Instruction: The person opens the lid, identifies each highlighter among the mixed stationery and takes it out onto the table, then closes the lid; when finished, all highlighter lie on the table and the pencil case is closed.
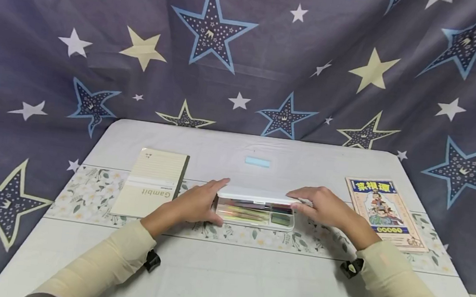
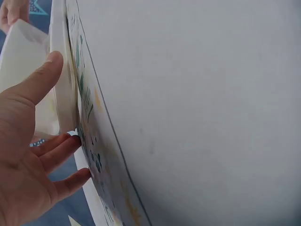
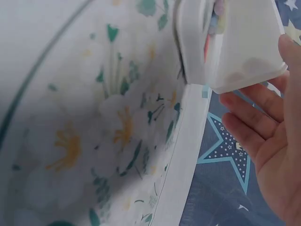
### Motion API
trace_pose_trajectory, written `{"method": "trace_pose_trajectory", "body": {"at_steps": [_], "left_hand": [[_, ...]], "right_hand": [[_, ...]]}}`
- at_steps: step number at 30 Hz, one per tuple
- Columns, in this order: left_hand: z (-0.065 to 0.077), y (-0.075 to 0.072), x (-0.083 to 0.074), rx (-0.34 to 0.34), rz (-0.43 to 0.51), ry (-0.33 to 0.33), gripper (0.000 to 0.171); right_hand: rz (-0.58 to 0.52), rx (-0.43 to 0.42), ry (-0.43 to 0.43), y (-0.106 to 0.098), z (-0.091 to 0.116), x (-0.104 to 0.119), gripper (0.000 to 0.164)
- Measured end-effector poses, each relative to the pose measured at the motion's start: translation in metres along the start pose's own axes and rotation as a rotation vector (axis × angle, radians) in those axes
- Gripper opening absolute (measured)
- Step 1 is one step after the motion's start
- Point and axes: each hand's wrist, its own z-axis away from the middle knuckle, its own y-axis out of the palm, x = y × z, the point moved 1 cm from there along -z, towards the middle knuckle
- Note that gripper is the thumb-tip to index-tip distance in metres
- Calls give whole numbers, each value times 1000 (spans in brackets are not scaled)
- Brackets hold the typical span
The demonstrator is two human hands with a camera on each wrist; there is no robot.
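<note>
From the head view, a person in cream sleeves [image 1: 100,260] works at a white pencil case [image 1: 287,228] lying at the middle of the tabletop [image 1: 206,280], its long axis running left to right along a flowered band [image 1: 85,193], its gap facing the person. The lid [image 1: 255,195] stands partly raised above pens [image 1: 242,213] and a green block [image 1: 281,219]; the left hand [image 1: 199,202] spans the case's left end, fingers extended and touching it, while the right hand [image 1: 323,207] pinches the lid's right end between thumb and fingers. A notebook [image 1: 148,187] lies to the left, a comic book [image 1: 381,209] to the right and a pale blue strip [image 1: 257,161] beyond the case, before a star-print cloth [image 1: 267,40]. In the left wrist view, the thumb lies along the case's near side, other fingers spread past its end. In the right wrist view, lid and base form a wedge, fingers behind the lid, thumb at its edge.
</note>
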Motion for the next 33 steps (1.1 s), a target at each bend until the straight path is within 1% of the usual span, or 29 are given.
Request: {"method": "trace_pose_trajectory", "body": {"at_steps": [5,9,13,18,20,24,29,33], "left_hand": [[0,1,1,-20,59,-41,130],[0,3,2,-32,65,-57,137],[0,6,3,-33,56,-56,141],[1,6,4,-42,53,-46,143],[1,6,4,-48,49,-44,143],[-1,7,5,-55,48,-46,143],[-1,8,5,-41,41,-39,143],[0,6,4,-46,42,-29,142]], "right_hand": [[-52,-45,62,-3,-7,-7,29],[-98,-96,131,-4,-17,-15,24],[-143,-145,212,-3,-27,-24,28],[-213,-183,312,-2,-34,-33,33],[-223,-205,332,-1,-35,-36,33],[-206,-246,339,0,-38,-41,30],[-188,-240,367,2,-40,-43,29],[-171,-221,387,5,-43,-43,30]]}}
